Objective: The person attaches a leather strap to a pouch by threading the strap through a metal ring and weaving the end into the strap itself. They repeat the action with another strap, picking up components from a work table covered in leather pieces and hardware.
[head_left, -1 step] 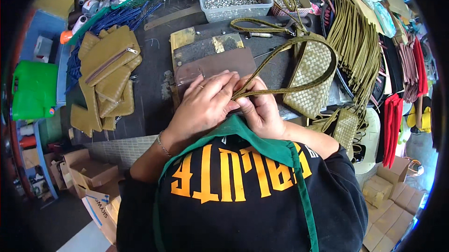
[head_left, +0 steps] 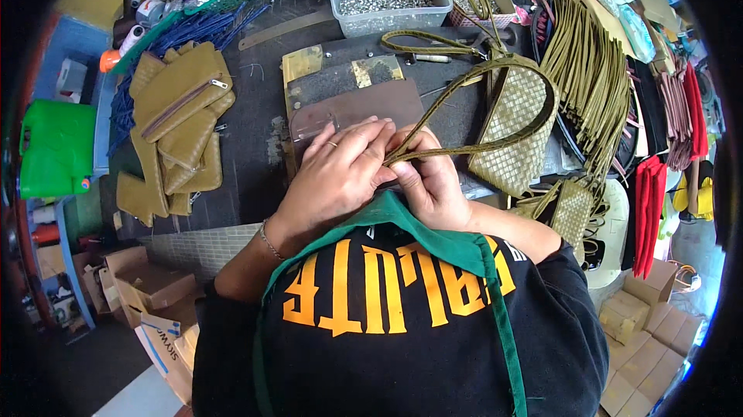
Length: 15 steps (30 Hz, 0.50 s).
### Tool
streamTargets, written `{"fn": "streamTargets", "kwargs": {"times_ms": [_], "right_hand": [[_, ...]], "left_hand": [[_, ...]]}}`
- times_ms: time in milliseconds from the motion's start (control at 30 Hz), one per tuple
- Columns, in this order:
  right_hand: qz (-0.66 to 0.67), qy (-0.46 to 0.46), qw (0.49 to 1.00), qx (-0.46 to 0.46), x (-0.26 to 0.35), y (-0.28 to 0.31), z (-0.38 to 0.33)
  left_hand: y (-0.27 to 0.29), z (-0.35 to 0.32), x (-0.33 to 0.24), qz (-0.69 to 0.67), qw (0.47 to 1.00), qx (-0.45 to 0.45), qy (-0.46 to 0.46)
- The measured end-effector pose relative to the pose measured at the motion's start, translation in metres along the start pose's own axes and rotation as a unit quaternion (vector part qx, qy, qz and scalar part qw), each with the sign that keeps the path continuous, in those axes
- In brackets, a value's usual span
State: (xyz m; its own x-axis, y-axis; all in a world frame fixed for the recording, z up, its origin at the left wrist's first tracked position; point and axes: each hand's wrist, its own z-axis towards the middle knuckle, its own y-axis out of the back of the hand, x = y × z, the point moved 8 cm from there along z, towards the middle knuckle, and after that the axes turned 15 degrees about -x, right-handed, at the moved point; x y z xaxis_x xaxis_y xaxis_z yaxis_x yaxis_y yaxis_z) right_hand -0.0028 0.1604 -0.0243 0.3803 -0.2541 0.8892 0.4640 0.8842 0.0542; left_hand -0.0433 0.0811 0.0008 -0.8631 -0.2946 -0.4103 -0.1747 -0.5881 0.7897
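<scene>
An olive strap point(head_left: 534, 137), bent into a long loop, runs out to the right from between my hands. My right hand point(head_left: 435, 181) pinches its two ends together, thumb on top. Against those ends press the thumb and fingers of my left hand point(head_left: 340, 169), which is closed beside the right one and hides the tips. Both hands are over the near edge of a brown leather-like pad point(head_left: 371, 104) on the dark worktable. Under the loop's far end lies an olive woven pouch point(head_left: 507, 142).
Left are stacked olive zippered pouches point(head_left: 186, 96). A clear plastic tub point(head_left: 391, 26) of small metal pieces stands behind the pad. Many olive straps point(head_left: 592, 68) hang in a bundle at right. Cardboard boxes point(head_left: 159, 281) are at lower left, a green container point(head_left: 58, 146) at far left.
</scene>
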Motion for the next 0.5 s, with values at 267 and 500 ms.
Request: {"fn": "streamTargets", "kwargs": {"times_ms": [267, 500], "right_hand": [[0.035, -0.036, 0.999, -0.01, -0.009, 0.0, -0.007], [0.063, -0.077, 0.995, -0.015, -0.016, -0.001, -0.004]], "left_hand": [[-0.007, 0.0, 0.002, 0.071, 0.996, 0.048, -0.005], [-0.006, -0.003, 0.006, 0.038, 0.999, 0.001, -0.001]]}}
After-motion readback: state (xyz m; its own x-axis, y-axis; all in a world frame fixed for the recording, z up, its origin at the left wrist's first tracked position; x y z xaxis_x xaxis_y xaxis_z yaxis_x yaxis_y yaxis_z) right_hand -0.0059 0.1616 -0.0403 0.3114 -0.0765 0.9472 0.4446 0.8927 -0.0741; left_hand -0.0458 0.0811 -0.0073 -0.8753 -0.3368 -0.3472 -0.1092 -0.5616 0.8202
